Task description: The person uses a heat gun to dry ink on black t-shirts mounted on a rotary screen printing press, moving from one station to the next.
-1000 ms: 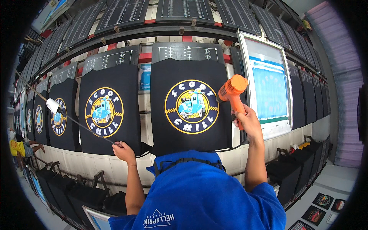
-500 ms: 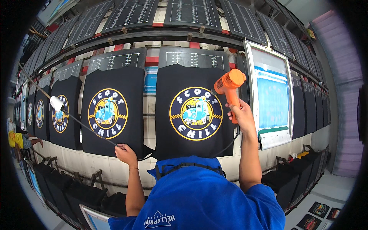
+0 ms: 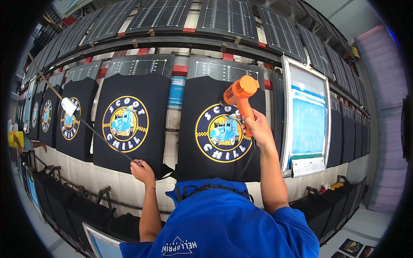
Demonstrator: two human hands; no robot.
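Note:
My right hand (image 3: 259,128) is closed around the handle of an orange heat gun (image 3: 241,92). Its dark nozzle points left, over the upper part of a round scooter print (image 3: 223,132) on a black T-shirt (image 3: 189,170). The gun and hand cover part of that print. My left hand (image 3: 142,171) pinches a thin dark cord (image 3: 102,136) near the lower right of the neighbouring black T-shirt (image 3: 157,124), which bears the same print. That cord slants up left to a white cup-like piece (image 3: 68,106) hanging on a line.
A silver-framed printing screen (image 3: 285,107) with blue mesh stands right of the T-shirt under the gun. More printed shirts on boards recede left. Marked black boards (image 3: 226,19) line the far rack. Another person in yellow (image 3: 16,138) is at the far left.
My right hand has carried the heat gun leftward over the shirt's upper part. My left hand keeps its hold on the cord. The whole view has shifted slightly.

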